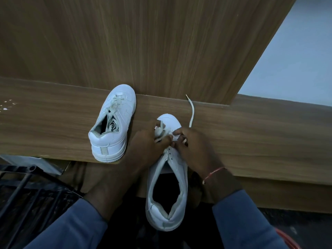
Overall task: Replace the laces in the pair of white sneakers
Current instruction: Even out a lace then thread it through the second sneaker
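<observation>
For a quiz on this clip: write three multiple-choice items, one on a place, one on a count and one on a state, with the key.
1. Where does the laced sneaker stand?
A. left of the held sneaker
B. right of it
C. on top of it

2. How many sneakers show?
A. one
B. two
C. three

3. The held sneaker's upper eyelets are:
A. laced
B. empty
C. taped over

Key:
1 A: it sits on the table, beyond the left hand.
2 B: only one pair shows.
3 B: bare holes show just below where the left hand and the right hand pinch the lace.
</observation>
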